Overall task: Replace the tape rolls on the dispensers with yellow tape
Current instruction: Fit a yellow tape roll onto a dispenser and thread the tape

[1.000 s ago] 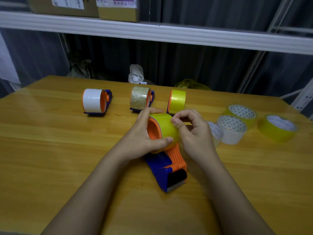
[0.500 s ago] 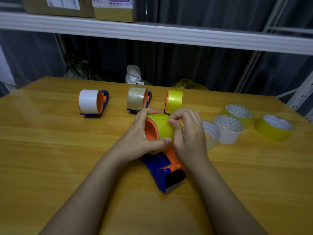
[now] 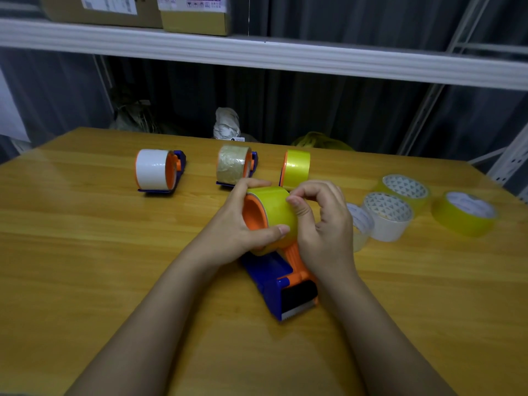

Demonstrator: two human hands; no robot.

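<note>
The yellow tape roll [image 3: 273, 214] sits on the orange hub of the blue-and-orange dispenser [image 3: 281, 284] lying near the middle of the wooden table [image 3: 85, 252], cutter end toward the person. The roll's axis runs roughly left to right, its open orange side facing the left hand [image 3: 237, 227].

That left hand grips the roll, thumb curled across the near face and fingers over the far top. The right hand [image 3: 323, 224] is at the roll's right flank, fingers curled, with thumb and forefinger tips pressed on the tape surface as if picking for the loose end. I can't tell whether any tape has lifted. The right hand looks the better placed to pull the end down toward the cutter.

Compared with a second ago, the right hand has closed in tighter against the roll, while the left keeps its hold.

Behind stand three more dispensers: one with white tape [image 3: 153, 170], one with brownish clear tape [image 3: 233, 167], one already yellow [image 3: 297, 168]. To the right lie loose rolls: a white one [image 3: 387, 217], two yellow [image 3: 464, 212].
</note>
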